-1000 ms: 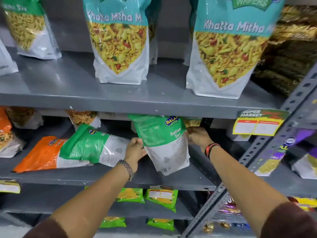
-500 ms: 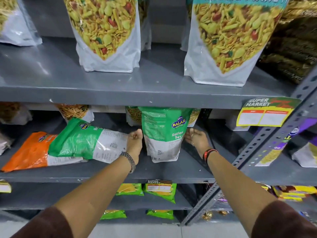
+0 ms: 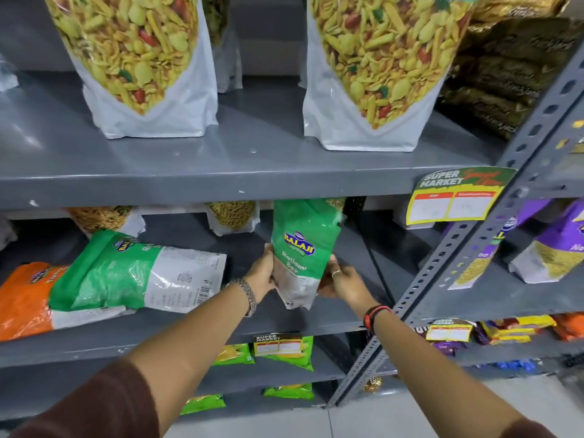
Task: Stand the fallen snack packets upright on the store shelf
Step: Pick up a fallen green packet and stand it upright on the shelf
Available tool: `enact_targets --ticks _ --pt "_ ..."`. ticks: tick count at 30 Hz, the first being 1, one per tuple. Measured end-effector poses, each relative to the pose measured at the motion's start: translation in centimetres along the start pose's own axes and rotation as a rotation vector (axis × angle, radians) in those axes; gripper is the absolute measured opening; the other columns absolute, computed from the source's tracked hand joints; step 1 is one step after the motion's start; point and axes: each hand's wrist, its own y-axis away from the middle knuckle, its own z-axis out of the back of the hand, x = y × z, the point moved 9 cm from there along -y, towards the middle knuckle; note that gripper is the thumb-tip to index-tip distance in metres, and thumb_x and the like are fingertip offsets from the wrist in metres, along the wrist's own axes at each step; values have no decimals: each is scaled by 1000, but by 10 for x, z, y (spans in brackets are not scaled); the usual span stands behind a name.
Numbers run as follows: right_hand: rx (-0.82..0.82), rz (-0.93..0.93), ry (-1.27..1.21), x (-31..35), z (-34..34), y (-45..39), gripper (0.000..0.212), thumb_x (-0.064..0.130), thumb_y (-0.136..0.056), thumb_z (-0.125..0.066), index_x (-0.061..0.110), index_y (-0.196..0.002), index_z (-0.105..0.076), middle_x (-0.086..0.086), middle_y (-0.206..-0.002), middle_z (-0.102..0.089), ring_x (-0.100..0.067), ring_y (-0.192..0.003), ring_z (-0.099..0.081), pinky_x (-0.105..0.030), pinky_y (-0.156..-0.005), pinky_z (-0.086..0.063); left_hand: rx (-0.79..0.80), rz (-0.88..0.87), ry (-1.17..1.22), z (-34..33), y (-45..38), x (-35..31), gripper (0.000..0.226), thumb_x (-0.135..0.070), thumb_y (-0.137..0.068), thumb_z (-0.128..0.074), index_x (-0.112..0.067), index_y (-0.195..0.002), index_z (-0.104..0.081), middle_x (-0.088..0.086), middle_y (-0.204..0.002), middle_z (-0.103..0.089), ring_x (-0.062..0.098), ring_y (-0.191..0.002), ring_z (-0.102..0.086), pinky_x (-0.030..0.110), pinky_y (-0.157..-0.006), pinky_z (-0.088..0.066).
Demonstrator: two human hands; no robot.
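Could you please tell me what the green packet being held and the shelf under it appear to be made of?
The green packet looks like thin, glossy plastic film: it creases and catches light where both hands grip it. The shelf looks like grey-painted sheet metal with a smooth, slightly shiny finish; the perforated upright beside it suggests steel racking, though the paint hides the metal.

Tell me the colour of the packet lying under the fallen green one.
Orange, white at its end; head view.
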Motion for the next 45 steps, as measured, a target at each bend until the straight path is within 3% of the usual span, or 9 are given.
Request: enact_targets --ticks 6,13,18,22,26,29,34,40,45 --pt "80 78 -17 6 -24 17 47 40 -95 -37 13 -66 -62 -18 -77 -71 -18 -60 -68 -22 -58 -56 11 -69 -134 -7 -29 -10 60 -49 -91 -41 -1 -124 -55 19 -130 -58 32 -119 -57 46 -102 -45" --pt "-191 62 -66 17 30 -4 49 46 -95 -32 10 -98 -66 -20 -112 -68 -35 -107 -61 -46 -100 -45 -136 -105 -278 25 13 29 55 -42 -94 -37 -2 -131 -43 21 -140 -46 34 -126 -48 39 -107 -38" --pt "-28 -119 -233 42 5 -36 80 66 -87 -13 12 -131 -50 -12 -137 -54 -30 -127 -48 -44 -112 -32 -78 53 -130 17 37 68 20 -19 -94 -41 -6 -85 -53 6 -79 -48 22 -79 -49 30 -71 -39" --pt "84 -134 -298 49 -20 -35 91 72 -83 -4 10 -129 -52 -17 -128 -60 -32 -115 -57 -46 -104 -43 -40 -44 -67 -4 40 62 40 -27 -96 -38 -4 -125 -51 22 -116 -57 23 -93 -56 32 -89 -40" --pt "44 -128 -383 40 -14 -25 88 68 -86 -4 9 -121 -58 -11 -102 -70 -23 -86 -64 -33 -78 -52 -54 -30 163 -16 36 46 58 -44 -97 -25 -4 -131 -49 15 -137 -54 26 -121 -54 31 -105 -39" --pt "-25 -106 -389 25 3 -14 81 65 -87 -6 15 -122 -58 -12 -129 -60 -27 -113 -58 -35 -93 -44 -55 -3 251 -20 27 32 65 -51 -95 -22 -5 -129 -52 15 -137 -53 28 -126 -51 32 -100 -44" --pt "-54 -66 -443 5 19 6 70 62 -90 -7 18 -110 -57 -12 -131 -58 -22 -98 -56 -36 -89 -42 -6 -44 232 -27 7 5 71 -56 -93 -12 -11 -134 -48 14 -140 -50 29 -128 -49 28 -78 -47" --pt "-85 -63 -504 -8 23 14 69 58 -92 -10 13 -128 -49 -11 -139 -51 -28 -122 -52 -38 -95 -39 76 -89 152 -37 7 -14 77 -61 -90 -7 -12 -138 -43 13 -147 -43 28 -136 -39 41 -115 -29" --pt "-99 -126 -200 -19 9 33 27 13 -95 -36 4 -103 -59 -22 -107 -60 -29 -85 -61 -46 -84 -50 -15 -42 157 0 24 14 70 -55 -93 -19 -8 -144 -29 10 -153 -32 22 -121 -51 34 -100 -40"
